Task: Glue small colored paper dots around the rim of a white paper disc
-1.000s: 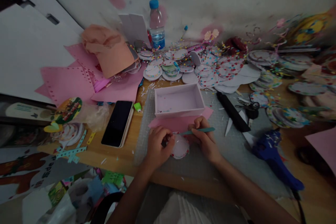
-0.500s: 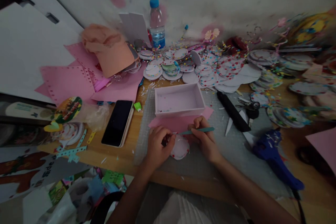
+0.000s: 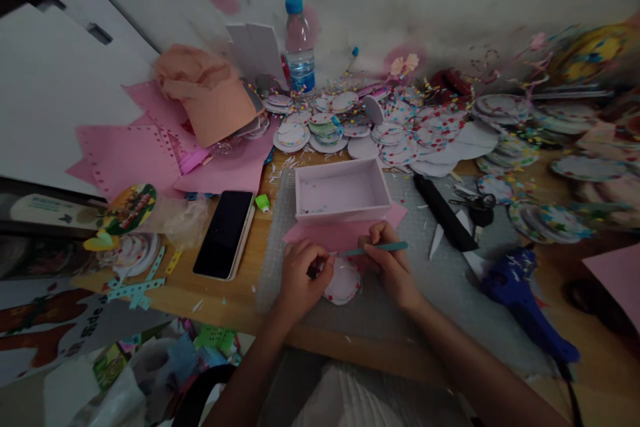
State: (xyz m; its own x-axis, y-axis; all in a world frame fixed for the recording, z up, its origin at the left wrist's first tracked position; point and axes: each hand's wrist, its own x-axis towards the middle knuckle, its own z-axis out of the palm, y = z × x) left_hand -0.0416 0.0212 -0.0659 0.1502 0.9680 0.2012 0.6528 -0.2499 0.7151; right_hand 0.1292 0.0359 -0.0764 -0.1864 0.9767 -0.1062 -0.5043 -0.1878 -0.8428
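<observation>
My right hand (image 3: 387,257) grips a thin teal pen-like tool (image 3: 397,247), whose tip points left toward my other hand. The fingers of my left hand (image 3: 306,273) are pinched together beside the tool's tip; what is between them, if anything, is hidden. Just below the tip lies a small white disc (image 3: 342,281) with red dots around its rim, partly covered by my left thumb. A sheet of pink paper (image 3: 325,235) lies beneath both hands. Behind it stands an open, shallow white box (image 3: 345,192) with a few tiny coloured bits inside.
A grey cutting mat (image 3: 380,320) covers the middle of the wooden table. To the right lie a black-handled cutter (image 3: 445,213), keys (image 3: 480,208) and a blue glue gun (image 3: 525,303). A phone (image 3: 224,235) rests left. Decorated discs (image 3: 395,137) and a water bottle (image 3: 300,47) stand behind.
</observation>
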